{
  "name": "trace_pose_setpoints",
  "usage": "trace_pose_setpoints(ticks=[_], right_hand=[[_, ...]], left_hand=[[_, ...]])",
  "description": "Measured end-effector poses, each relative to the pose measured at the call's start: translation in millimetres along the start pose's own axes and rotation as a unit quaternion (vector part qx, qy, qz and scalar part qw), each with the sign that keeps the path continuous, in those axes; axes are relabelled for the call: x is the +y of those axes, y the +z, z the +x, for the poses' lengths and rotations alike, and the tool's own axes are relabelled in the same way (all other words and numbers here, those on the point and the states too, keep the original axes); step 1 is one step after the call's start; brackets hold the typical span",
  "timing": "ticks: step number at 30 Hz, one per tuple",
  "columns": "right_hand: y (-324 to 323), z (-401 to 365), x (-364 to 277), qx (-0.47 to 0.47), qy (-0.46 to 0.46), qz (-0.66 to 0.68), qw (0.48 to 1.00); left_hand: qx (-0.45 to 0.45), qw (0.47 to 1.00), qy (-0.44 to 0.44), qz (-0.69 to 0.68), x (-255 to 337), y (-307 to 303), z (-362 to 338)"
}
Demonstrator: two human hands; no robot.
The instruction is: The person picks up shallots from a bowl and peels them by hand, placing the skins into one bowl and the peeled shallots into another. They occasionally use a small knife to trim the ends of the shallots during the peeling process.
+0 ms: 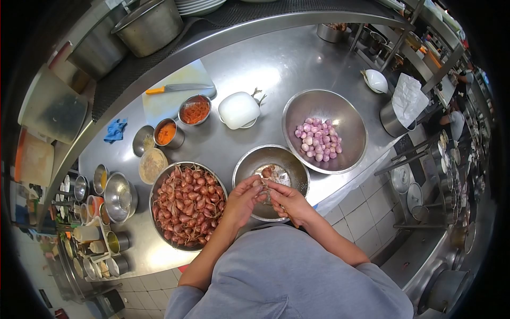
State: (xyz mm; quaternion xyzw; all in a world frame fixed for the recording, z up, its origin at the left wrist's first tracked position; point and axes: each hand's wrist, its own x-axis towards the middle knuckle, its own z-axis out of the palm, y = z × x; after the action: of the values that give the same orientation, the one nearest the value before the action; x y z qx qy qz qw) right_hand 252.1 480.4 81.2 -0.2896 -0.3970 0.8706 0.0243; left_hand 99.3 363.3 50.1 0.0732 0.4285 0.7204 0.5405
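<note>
Both hands meet over a steel bowl [243, 169] that has shallot skins and a brownish shallot [267, 171] in it. My left hand [242, 201] is closed, its fingertips pinching a small shallot mostly covered by the fingers. Against it press the thumb and fingers of my right hand [291, 203], also closed; whatever lies inside its grip is hidden. To the left, beside my left forearm, a large bowl is heaped with unpeeled red shallots [187, 204]. Peeled pinkish-purple shallots [319, 139] lie in a wide steel bowl [355, 122] at the upper right.
Behind the bowls stand a white rounded container [238, 110] and cups of shredded orange food [195, 110] and orange paste [166, 134]. An orange-handled knife [180, 88] rests on a cutting board [196, 74]. A blue cloth [115, 131] lies left. An overhead shelf [255, 24] crosses the far side.
</note>
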Motion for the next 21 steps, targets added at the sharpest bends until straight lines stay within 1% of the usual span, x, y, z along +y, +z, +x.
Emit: trace_pose_setpoints(ticks=[4,6,7,9,13,16,19,21], right_hand=[[0,1,-1,0.016,0.006,-0.023,1.0],[-3,3,0,0.011,-0.041,-0.114,0.993],[-3,3,0,0.011,-0.04,-0.114,0.993],[-2,2,1,-0.017,-0.053,-0.141,0.988],[6,0,-6,-0.012,-0.067,-0.162,0.984],[9,-1,-8,-0.003,-0.063,-0.155,0.986],[7,2,-3,0.007,-0.079,-0.163,0.983],[4,5,2,0.008,-0.121,-0.175,0.977]], left_hand=[[0.006,1.0,-0.018,0.002,-1,-2,2],[0.012,0.999,0.021,0.028,-3,-1,1],[0.012,0.999,0.021,0.028,-5,-4,1],[0.005,0.996,0.066,0.061,-6,-7,3],[0.013,0.993,0.086,0.076,-6,-4,2],[0.007,0.991,0.096,0.096,-7,-6,2],[-0.004,0.99,0.099,0.102,-6,-7,1],[-0.01,0.991,0.096,0.095,-6,-6,1]])
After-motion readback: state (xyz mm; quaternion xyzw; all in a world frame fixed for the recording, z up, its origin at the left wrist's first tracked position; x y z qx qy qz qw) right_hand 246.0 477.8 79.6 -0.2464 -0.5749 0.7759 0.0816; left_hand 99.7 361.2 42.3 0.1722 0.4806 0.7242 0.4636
